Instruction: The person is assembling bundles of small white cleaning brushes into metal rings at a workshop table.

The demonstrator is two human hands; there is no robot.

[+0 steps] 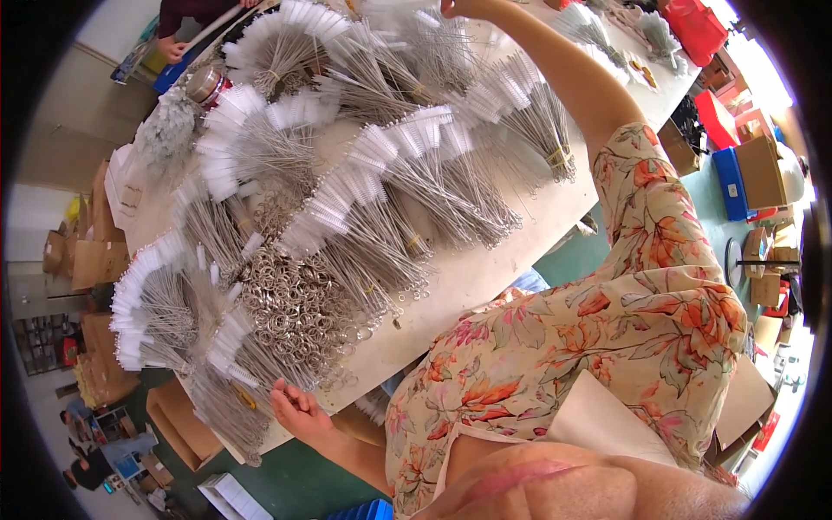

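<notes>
My left hand (302, 412) is at the near left edge of the table, its fingers curled together beside a bundle of thin wire brushes (232, 342) with white bristles. Whatever lies between those fingers is too small to make out. My right arm stretches far across the table, and the right hand (454, 7) is mostly cut off at the top edge, near more white-bristled brushes (433, 43). A heap of shiny metal rings (290, 299) lies close to my left hand. Around it are several bundles of wire brushes (407, 173) with looped ends, some tied with yellow bands.
Across the pale table (468, 286), a co-worker's hand (173, 49) shows below a dark red sleeve. A jar (206, 85) stands at the far left of the brushes. Cardboard boxes (184, 420) and a blue crate (731, 186) sit around the table on the green floor.
</notes>
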